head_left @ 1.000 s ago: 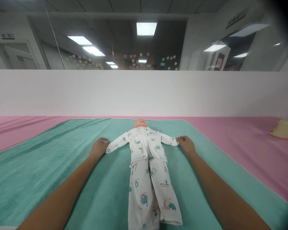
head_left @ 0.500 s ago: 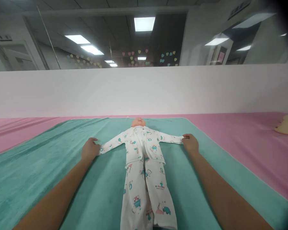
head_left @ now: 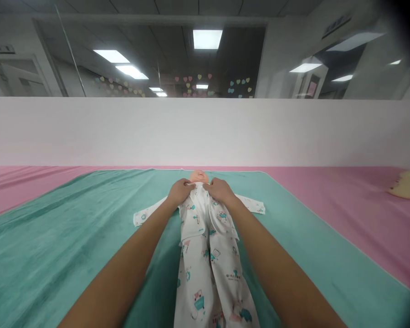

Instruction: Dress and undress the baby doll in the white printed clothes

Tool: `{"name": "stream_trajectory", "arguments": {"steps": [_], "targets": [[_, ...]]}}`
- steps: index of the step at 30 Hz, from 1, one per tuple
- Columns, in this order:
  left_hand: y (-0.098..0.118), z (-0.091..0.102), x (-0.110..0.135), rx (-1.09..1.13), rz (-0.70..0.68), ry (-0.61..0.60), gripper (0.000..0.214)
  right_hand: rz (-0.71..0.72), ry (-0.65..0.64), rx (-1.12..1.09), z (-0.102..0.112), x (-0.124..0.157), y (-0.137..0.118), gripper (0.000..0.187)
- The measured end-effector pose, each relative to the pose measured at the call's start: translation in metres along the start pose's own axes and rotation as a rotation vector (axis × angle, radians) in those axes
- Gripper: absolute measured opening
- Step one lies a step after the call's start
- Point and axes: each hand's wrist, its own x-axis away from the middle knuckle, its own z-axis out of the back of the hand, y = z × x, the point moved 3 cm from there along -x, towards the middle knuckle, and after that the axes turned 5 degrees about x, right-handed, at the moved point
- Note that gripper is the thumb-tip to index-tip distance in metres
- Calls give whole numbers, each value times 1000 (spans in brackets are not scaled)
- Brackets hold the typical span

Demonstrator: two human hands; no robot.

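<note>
Left hand (head_left: 180, 191), right hand (head_left: 220, 190) on pajama collar (head_left: 198, 187), baby doll (head_left: 198, 176)
Grips curled on cloth, pinch unclear; teal blanket (head_left: 54, 228) beneath.

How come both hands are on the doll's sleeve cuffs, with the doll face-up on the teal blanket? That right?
Not the cuffs. The head view shows the left hand and right hand on the white printed top at either side of the neck. The doll is face-up on the teal blanket, as you said.
</note>
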Motion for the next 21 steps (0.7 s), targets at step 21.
{"name": "stream_trajectory", "arguments": {"steps": [21], "targets": [[4, -16, -16, 435, 120, -86, 29, -49, -94, -540, -35, -27, -7, 27]]}}
